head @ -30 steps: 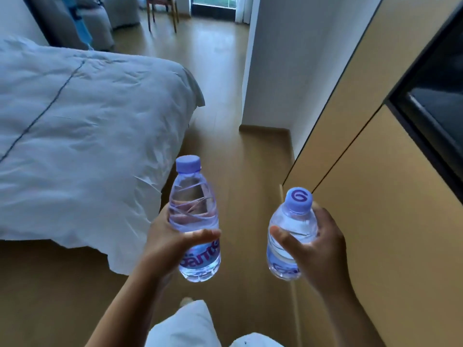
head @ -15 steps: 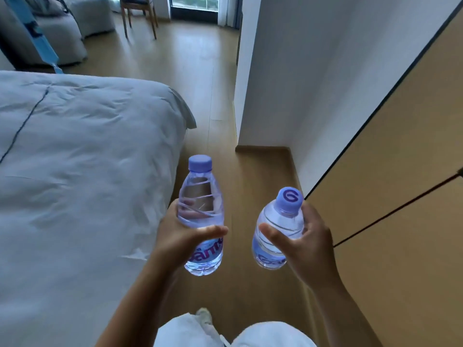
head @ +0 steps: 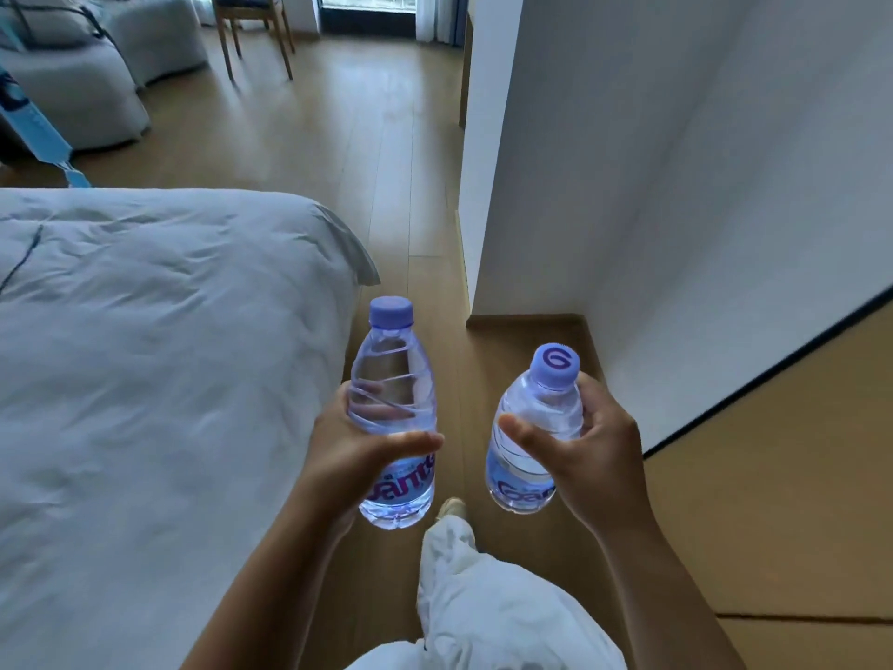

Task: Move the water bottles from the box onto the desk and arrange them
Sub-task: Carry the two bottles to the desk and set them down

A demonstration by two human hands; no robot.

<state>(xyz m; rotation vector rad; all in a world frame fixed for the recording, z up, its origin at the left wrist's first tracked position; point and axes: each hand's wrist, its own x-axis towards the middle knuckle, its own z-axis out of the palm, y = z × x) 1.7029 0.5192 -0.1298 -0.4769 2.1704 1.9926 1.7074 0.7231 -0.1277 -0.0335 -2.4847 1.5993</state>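
While held over the floor, left hand (head: 352,456) fingers curled round left bottle (head: 394,413), right hand (head: 594,452) gripping right bottle (head: 536,437) (both capped)

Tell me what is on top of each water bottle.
A purple cap tops the left bottle; a purple cap with a printed logo tops the right bottle. Both are uncovered.

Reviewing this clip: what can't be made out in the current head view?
- Desk and box: not in the head view.
- Left bottle label: partly covered by the left hand.
- Right bottle label: its end hidden by the right hand.
- Chair: top cut off by the upper edge.
- Person's foot: mostly hidden by the trouser leg.
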